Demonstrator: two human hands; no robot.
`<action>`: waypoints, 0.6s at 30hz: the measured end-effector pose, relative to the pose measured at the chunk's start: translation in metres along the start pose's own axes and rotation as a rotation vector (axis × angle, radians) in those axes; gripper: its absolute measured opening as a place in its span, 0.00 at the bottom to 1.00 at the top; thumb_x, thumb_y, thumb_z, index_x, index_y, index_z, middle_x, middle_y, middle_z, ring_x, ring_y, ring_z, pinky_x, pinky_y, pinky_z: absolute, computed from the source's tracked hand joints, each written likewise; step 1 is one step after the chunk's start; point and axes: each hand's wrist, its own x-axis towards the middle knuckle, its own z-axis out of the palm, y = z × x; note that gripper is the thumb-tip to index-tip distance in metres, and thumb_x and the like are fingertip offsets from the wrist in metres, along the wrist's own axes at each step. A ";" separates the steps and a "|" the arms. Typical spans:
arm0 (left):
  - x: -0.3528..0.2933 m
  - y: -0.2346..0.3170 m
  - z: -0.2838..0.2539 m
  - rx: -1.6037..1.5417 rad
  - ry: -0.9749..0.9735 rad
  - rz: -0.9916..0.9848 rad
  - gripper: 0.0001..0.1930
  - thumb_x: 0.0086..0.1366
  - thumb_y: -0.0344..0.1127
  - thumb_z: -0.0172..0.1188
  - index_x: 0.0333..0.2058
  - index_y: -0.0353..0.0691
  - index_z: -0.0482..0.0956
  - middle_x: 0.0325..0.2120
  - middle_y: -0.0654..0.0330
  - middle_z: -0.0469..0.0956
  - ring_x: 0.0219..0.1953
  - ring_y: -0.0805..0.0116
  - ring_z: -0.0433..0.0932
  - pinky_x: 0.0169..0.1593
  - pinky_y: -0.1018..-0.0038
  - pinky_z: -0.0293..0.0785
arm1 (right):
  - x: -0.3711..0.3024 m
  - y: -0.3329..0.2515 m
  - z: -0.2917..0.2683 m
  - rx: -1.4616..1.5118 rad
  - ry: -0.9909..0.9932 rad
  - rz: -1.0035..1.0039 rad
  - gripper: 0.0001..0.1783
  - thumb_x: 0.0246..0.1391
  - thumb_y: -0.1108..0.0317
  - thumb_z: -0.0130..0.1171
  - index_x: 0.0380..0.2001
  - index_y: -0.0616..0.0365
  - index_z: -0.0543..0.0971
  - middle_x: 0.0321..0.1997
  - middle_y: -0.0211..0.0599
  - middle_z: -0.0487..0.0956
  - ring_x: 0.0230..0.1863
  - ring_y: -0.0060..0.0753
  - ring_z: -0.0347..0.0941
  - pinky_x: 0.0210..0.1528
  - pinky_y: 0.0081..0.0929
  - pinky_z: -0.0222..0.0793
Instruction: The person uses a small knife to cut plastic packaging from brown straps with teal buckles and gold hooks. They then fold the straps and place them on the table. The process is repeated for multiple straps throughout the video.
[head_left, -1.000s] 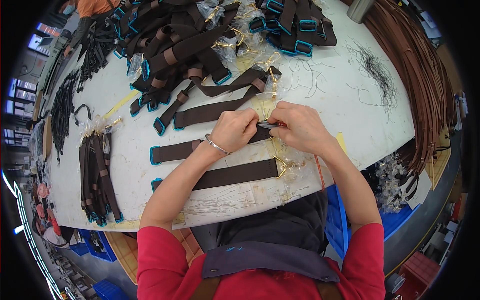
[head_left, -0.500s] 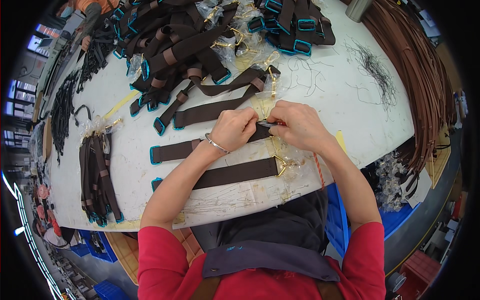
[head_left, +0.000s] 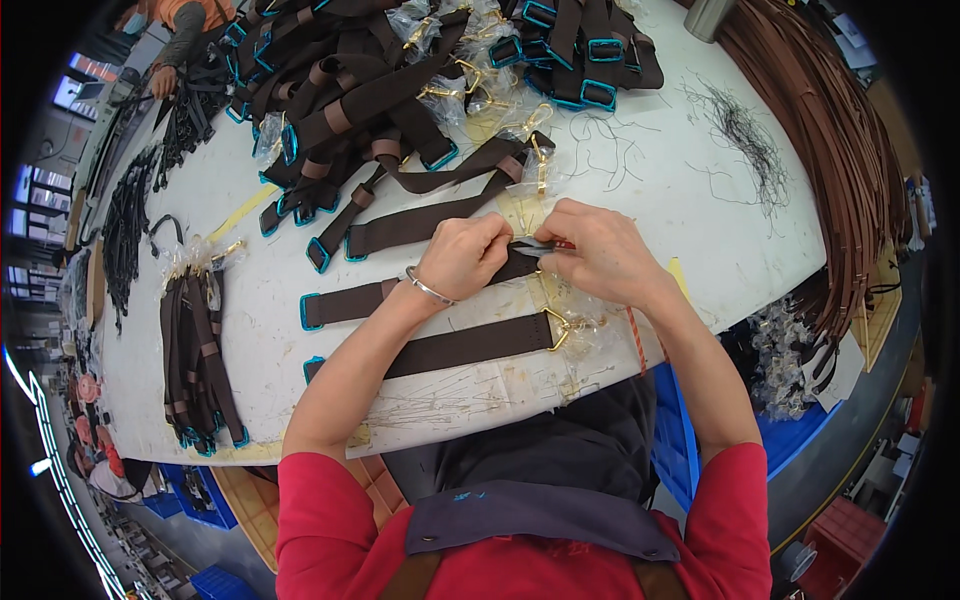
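Over the middle of the table, my left hand (head_left: 462, 255) is closed in a pinch at the right end of a dark brown strap (head_left: 350, 303). That strap has a blue buckle (head_left: 312, 311) at its left end. My right hand (head_left: 598, 250) is closed on small thread snips (head_left: 528, 248), with silver blades and a bit of red showing; their points touch or nearly touch the strap end by my left fingertips. Exactly what lies between those fingertips is hidden. Nearer to me lies another strap (head_left: 470, 347) with a gold ring (head_left: 562, 329) partly in clear plastic.
A large heap of brown straps (head_left: 370, 95) with blue buckles covers the far side. A strap bundle (head_left: 195, 350) lies at left, long brown strips (head_left: 815, 130) at right. Loose threads (head_left: 745, 145) are scattered on the table (head_left: 690, 230). Another person's hand (head_left: 163, 82) shows far left.
The silver blades in my right hand show more plainly between my two hands now. Both hands stay at the same strap end. The other person's hand at far left has shifted slightly.
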 end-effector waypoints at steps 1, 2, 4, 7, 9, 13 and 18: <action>-0.001 0.000 -0.002 -0.015 -0.009 -0.019 0.02 0.52 0.25 0.54 0.24 0.34 0.72 0.17 0.48 0.73 0.20 0.51 0.74 0.24 0.66 0.70 | -0.004 -0.003 -0.003 -0.006 0.013 0.015 0.09 0.41 0.68 0.59 0.29 0.59 0.75 0.32 0.37 0.74 0.33 0.43 0.72 0.35 0.38 0.66; -0.001 0.001 -0.005 -0.038 -0.023 -0.027 0.02 0.53 0.26 0.53 0.25 0.33 0.72 0.16 0.49 0.73 0.19 0.54 0.74 0.24 0.67 0.70 | -0.011 -0.005 -0.004 -0.006 0.019 0.017 0.10 0.42 0.68 0.59 0.30 0.59 0.75 0.32 0.38 0.74 0.32 0.44 0.73 0.35 0.38 0.66; 0.001 0.005 -0.009 -0.090 -0.055 -0.036 0.03 0.54 0.27 0.53 0.25 0.32 0.73 0.14 0.52 0.73 0.17 0.60 0.75 0.23 0.69 0.70 | -0.028 -0.010 -0.003 -0.009 0.035 0.030 0.11 0.42 0.67 0.59 0.31 0.59 0.74 0.32 0.40 0.73 0.31 0.45 0.73 0.34 0.39 0.66; 0.006 0.019 -0.016 -0.346 -0.212 -0.396 0.06 0.58 0.29 0.52 0.27 0.31 0.73 0.14 0.58 0.73 0.16 0.74 0.73 0.20 0.76 0.69 | -0.040 -0.017 0.008 0.003 0.005 0.052 0.12 0.42 0.67 0.60 0.32 0.59 0.73 0.32 0.40 0.73 0.31 0.45 0.73 0.33 0.39 0.67; 0.005 0.017 -0.014 -0.532 -0.225 -0.466 0.07 0.61 0.30 0.50 0.28 0.33 0.73 0.18 0.62 0.74 0.16 0.80 0.71 0.18 0.84 0.67 | -0.042 -0.016 0.015 0.007 0.073 0.042 0.11 0.42 0.68 0.60 0.31 0.59 0.72 0.31 0.39 0.72 0.30 0.45 0.73 0.31 0.39 0.67; 0.004 0.013 -0.011 -0.725 -0.238 -0.552 0.07 0.63 0.32 0.50 0.30 0.35 0.72 0.21 0.63 0.74 0.16 0.81 0.71 0.16 0.87 0.66 | -0.041 -0.015 0.024 -0.029 0.157 0.006 0.11 0.41 0.70 0.60 0.30 0.59 0.71 0.30 0.39 0.71 0.29 0.44 0.73 0.28 0.37 0.67; 0.004 0.011 -0.010 -0.818 -0.221 -0.574 0.08 0.64 0.34 0.50 0.29 0.36 0.72 0.22 0.63 0.74 0.17 0.81 0.72 0.17 0.87 0.66 | -0.037 -0.017 0.028 -0.082 0.155 -0.021 0.11 0.41 0.71 0.60 0.29 0.58 0.71 0.30 0.38 0.70 0.28 0.43 0.73 0.27 0.37 0.67</action>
